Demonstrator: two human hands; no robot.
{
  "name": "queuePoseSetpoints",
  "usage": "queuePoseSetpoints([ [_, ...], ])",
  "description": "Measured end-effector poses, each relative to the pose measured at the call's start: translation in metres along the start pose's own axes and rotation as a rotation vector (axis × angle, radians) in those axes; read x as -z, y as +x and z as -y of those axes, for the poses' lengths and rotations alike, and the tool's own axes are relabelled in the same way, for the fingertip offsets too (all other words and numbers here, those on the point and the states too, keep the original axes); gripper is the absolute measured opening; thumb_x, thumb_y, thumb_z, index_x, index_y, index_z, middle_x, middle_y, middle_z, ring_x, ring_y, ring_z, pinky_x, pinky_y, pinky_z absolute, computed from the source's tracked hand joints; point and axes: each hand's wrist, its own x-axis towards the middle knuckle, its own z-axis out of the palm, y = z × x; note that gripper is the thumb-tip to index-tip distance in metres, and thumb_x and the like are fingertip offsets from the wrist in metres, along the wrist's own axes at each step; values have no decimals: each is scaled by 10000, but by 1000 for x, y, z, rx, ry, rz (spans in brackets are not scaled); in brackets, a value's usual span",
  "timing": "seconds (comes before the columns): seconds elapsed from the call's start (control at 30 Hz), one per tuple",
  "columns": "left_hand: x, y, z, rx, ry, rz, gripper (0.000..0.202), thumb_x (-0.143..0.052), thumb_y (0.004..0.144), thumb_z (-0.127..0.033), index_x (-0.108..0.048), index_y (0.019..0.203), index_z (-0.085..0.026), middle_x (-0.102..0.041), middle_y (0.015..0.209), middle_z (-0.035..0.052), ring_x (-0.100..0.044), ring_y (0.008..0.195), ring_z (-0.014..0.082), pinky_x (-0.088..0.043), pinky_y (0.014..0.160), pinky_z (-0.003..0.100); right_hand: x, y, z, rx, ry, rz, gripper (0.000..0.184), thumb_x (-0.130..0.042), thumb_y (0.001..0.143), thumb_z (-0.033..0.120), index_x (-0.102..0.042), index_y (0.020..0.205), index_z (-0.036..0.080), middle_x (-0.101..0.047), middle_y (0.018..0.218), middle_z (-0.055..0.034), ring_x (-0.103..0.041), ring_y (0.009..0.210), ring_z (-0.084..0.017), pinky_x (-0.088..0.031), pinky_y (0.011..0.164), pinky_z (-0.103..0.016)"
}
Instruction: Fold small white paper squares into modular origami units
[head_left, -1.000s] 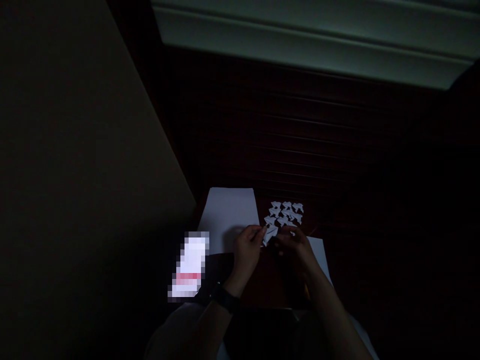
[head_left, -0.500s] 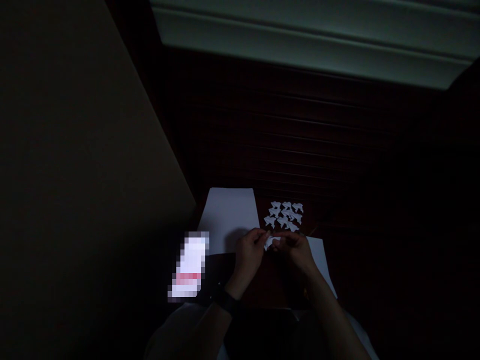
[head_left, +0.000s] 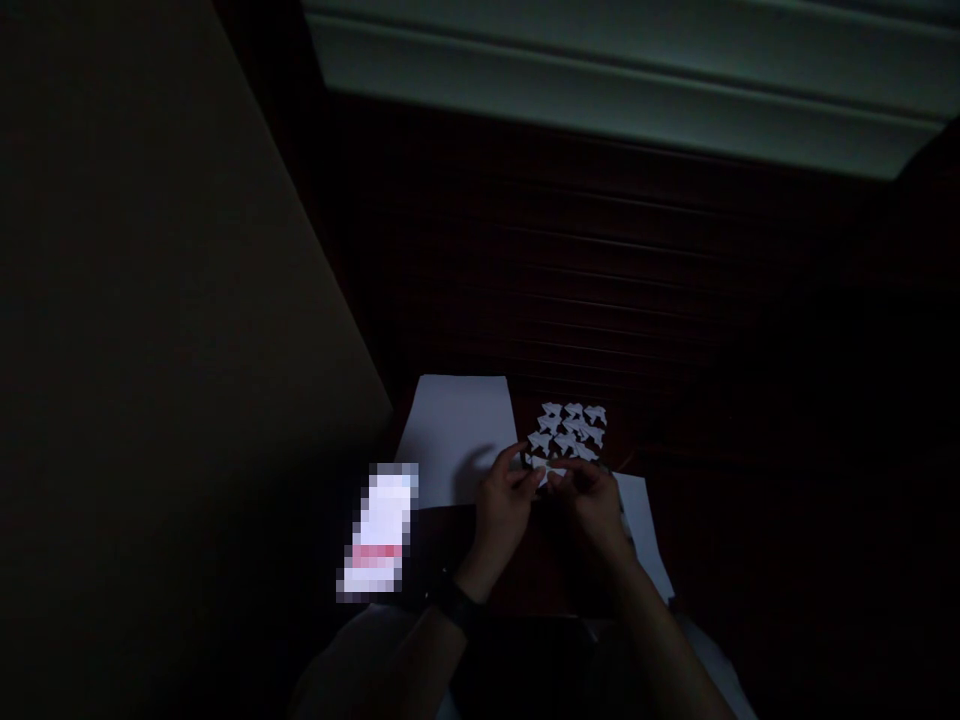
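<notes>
Between my two hands is a small piece of folded white paper (head_left: 553, 475), pinched near its ends. My left hand (head_left: 504, 500) grips its left side with thumb and fingers; a dark band sits on that wrist. My right hand (head_left: 596, 505) pinches the right side with thumb and index finger. The fingers cover much of the paper, and its folds are hard to make out in the dim light. Just beyond lie several small folded paper figures (head_left: 568, 430) in rough rows on the dark reddish table (head_left: 525, 572).
A stack of white paper sheets (head_left: 459, 430) lies left of the figures. Another white sheet (head_left: 646, 520) is partly under my right forearm. A bright pixelated screen (head_left: 379, 530) glows at the left. A pale wall or panel (head_left: 187, 300) rises on the left, and slatted dark wood (head_left: 585, 250) stands behind.
The paper has turned and spread between my fingers, showing more of its left part. My left index finger has lifted and moved outward, while both hands keep their grip.
</notes>
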Motion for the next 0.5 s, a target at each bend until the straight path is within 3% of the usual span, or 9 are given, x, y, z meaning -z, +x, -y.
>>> queuePoseSetpoints([
  [0.23,0,-1,4,-21,-26,24,408,-592,770,-232,-523,1171,-213,-694,779,42,-659,697,172,-514,632,263,-7,-10,2,92,-130,-85,191,-585,758,289,-653,883,162,-656,740,-44,-587,671,-182,-450,590,-271],
  [0.37,3,3,4,-11,-157,53,430,-608,754,-225,-511,1173,-203,-691,804,47,-656,745,176,-509,658,266,-3,-10,10,121,-131,-47,226,-564,787,316,-649,946,178,-678,883,-67,-615,828,-216,-469,728,-329],
  [0.5,10,12,6,77,-263,58,378,-666,703,-254,-575,1058,-160,-695,808,66,-656,738,180,-504,652,264,3,-7,20,213,-246,-48,241,-534,821,326,-646,1007,221,-653,1016,-64,-583,952,-217,-439,836,-363],
])
